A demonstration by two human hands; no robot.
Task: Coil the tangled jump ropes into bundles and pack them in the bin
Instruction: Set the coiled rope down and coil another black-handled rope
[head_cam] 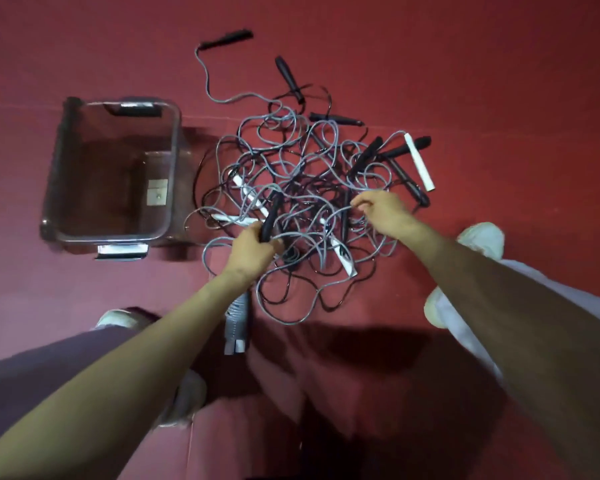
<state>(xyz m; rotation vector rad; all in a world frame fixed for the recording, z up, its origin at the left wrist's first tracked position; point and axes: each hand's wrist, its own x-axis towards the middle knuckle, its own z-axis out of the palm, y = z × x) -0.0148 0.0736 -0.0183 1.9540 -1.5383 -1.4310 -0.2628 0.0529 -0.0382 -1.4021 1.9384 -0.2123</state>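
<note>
Across the whole view, red floor (499,64). At centre on it, a loose heap of tangled jump ropes (291,161), grey and black cords looped over one another, none coiled, all outside the bin. Just left of the heap, clear bin (54,168), upright, open at the top, with a latch at its near and far ends.

From the near edge, two bare arms reaching over the heap, with legs and pale shoes (482,239) to either side. Left hand (253,247) at the heap's near left edge, gripping a black handle (271,216) raised out of the cords. Right hand (385,211) at the near right side, fingers curled down, pinching a grey cord (336,212). Other loops crossing over and under both held pieces.

Beside the left wrist, grey ribbed handle (238,320) flat on the floor. At far right, white handle (419,161) among several black ones. Farthest out, lone black grip (227,39) on a stretched grey strand.
</note>
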